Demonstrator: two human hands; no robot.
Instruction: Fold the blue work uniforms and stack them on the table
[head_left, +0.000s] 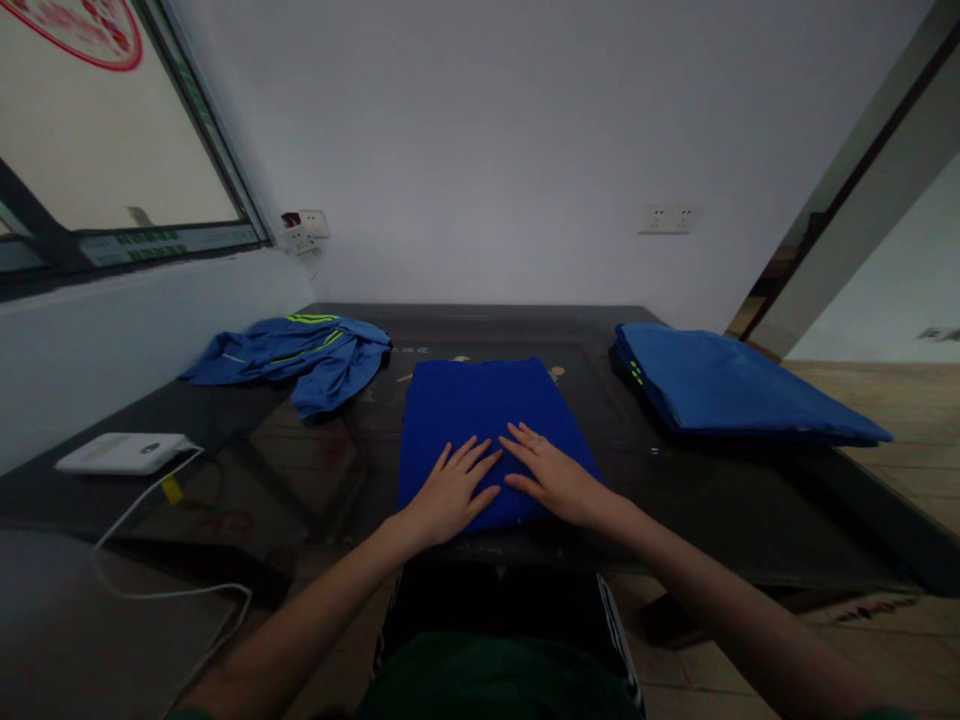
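A folded royal-blue cloth [484, 400] lies flat on the dark glossy table [600, 540], near its front edge. On the cloth's lower left part rests my left hand [451, 492], palm down with the fingers spread. My right hand [553, 474] lies palm down on the lower right part, fingers also apart. The fingertips of the two hands are close together near the cloth's middle. Neither hand grips anything.
A crumpled blue garment with yellow-green stripes [322, 350] lies at the back left. Stacked folded blue garments [735, 385] sit at the right, partly over the table's edge. A white device [126, 453] with a white cable [142, 497] is at the far left.
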